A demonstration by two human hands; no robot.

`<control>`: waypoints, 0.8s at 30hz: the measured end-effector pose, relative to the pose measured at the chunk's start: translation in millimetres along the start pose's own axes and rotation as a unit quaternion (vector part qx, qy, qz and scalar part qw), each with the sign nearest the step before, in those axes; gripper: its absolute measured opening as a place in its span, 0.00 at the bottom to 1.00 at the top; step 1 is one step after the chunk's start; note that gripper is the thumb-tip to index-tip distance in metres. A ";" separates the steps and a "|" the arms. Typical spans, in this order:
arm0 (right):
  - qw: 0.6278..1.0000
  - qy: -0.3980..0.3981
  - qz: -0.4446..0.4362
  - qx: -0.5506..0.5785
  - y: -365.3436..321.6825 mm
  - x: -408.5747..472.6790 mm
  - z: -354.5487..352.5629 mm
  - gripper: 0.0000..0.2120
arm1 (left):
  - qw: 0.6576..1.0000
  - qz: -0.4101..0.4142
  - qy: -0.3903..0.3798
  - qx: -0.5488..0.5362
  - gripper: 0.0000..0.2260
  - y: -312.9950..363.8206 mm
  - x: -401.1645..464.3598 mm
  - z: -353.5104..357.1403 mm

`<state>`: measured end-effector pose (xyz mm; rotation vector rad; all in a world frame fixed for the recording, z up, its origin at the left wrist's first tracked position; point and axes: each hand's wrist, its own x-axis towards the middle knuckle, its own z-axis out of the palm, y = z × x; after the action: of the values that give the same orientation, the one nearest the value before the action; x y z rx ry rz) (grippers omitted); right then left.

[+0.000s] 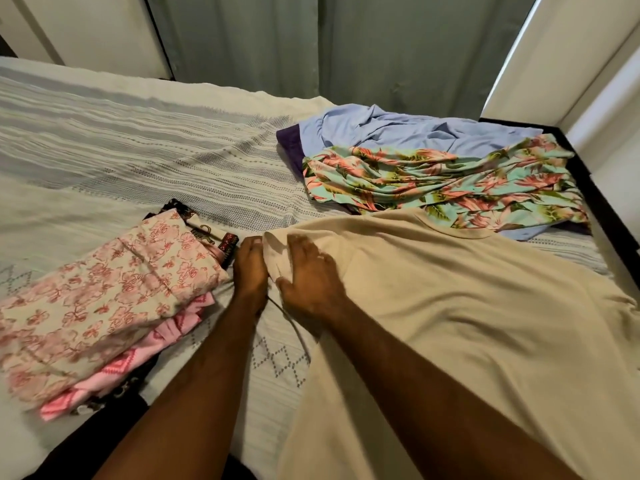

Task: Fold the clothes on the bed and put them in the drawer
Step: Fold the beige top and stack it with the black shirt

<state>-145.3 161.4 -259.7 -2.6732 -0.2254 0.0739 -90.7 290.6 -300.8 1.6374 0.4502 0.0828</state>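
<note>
Beige shirt (467, 323) lies spread on the bed (138, 140); the left hand (250, 268) pinches its sleeve edge, the right hand (311, 271) presses flat on it.

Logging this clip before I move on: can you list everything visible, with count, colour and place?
Cream T-shirt: one, cream, spread near right.
Folded stack: several garments, pink floral on top, near left.
Tropical-print garment: one, turquoise and pink, far right.
Light blue garment: one, crumpled behind it.
Purple garment: one, mostly hidden beneath.
Bedspread: one, white with grey stripes.
Curtain: grey-green, behind bed.
Left hand: grips the shirt sleeve's edge.
Right hand: rests flat on the sleeve.
</note>
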 end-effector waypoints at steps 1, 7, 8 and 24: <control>1.000 -0.006 0.006 0.030 3.3 -4.2 10.9 0.39 | 1.000 0.005 -0.002 -0.015 0.08 0.6 -2.7 -2.1; 0.978 -0.090 0.033 0.183 13.9 2.5 -5.5 0.39 | 0.993 0.083 -0.078 -0.037 0.12 14.5 -51.6 -3.8; 0.957 -0.077 0.049 0.275 18.5 1.4 -15.4 0.35 | 0.990 0.105 -0.090 0.005 0.16 14.2 -55.8 -2.4; 0.905 0.237 0.350 -0.058 330.1 -144.9 -199.4 0.15 | 0.831 0.350 0.094 0.422 0.19 76.6 -68.2 79.3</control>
<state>-222.0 -242.0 -225.8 -2.6461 0.9068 -0.3738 -109.9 189.3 -222.3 2.6275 -0.0292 0.6834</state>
